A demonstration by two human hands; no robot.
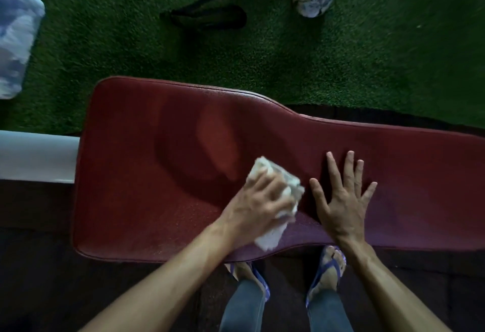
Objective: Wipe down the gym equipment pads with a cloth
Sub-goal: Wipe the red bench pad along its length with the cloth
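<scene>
Left hand (pixel 258 197) grips the bunched cloth (pixel 275 187) on the pad (pixel 147 174); right hand (pixel 343 197) lies flat, fingers spread, just beside it. Best worked in overlapping strokes out to the pad's edges, right hand bracing.

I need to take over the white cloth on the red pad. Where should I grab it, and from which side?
Take the bunched far end of the cloth, coming from above and from beyond the left hand. That hand covers its middle, pressing it on the red pad, while the near tail hangs thin over the pad's front edge. The right hand lies flat close by, so the right side looks cramped.
</scene>
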